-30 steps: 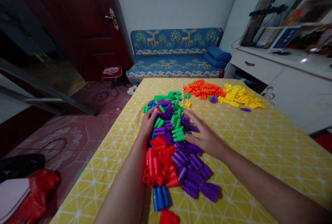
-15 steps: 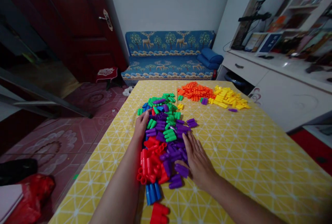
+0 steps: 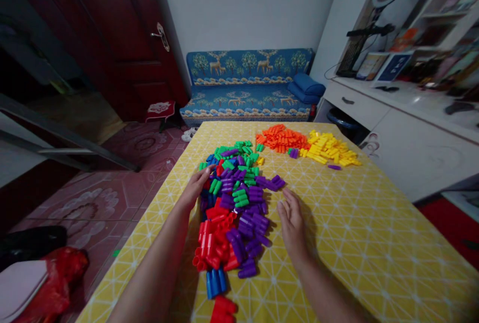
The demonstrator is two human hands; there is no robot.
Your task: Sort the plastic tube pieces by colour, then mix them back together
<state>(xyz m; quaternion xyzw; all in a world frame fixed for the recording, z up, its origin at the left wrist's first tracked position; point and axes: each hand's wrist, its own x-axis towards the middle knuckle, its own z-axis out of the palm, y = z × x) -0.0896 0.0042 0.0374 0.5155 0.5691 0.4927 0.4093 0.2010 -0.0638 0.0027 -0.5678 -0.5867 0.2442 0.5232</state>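
Note:
A long mixed pile of plastic building blocks lies on the yellow patterned tablecloth (image 3: 337, 233). Green blocks (image 3: 240, 197) and purple blocks (image 3: 254, 223) make up its far and right parts, and red blocks (image 3: 211, 238) its near left. My left hand (image 3: 196, 183) rests against the pile's left edge, fingers stretched out beside the green and red pieces; whether it grips one is not visible. My right hand (image 3: 292, 216) is held just right of the purple blocks, fingers apart, with nothing in it. A blue block (image 3: 216, 283) and a red block (image 3: 223, 309) lie nearest me.
Heaps of orange blocks (image 3: 282, 138) and yellow blocks (image 3: 333, 148) sit at the table's far side, with a stray purple block (image 3: 334, 167) close by. Beyond stands a blue patterned sofa (image 3: 243, 96). A white cabinet (image 3: 419, 138) is on the right, a stool (image 3: 160, 109) at left.
My right hand has drawn away to the right from the purple blocks. My left hand has shifted slightly left and down. Several purple blocks have moved within the pile, and the view has tilted slightly.

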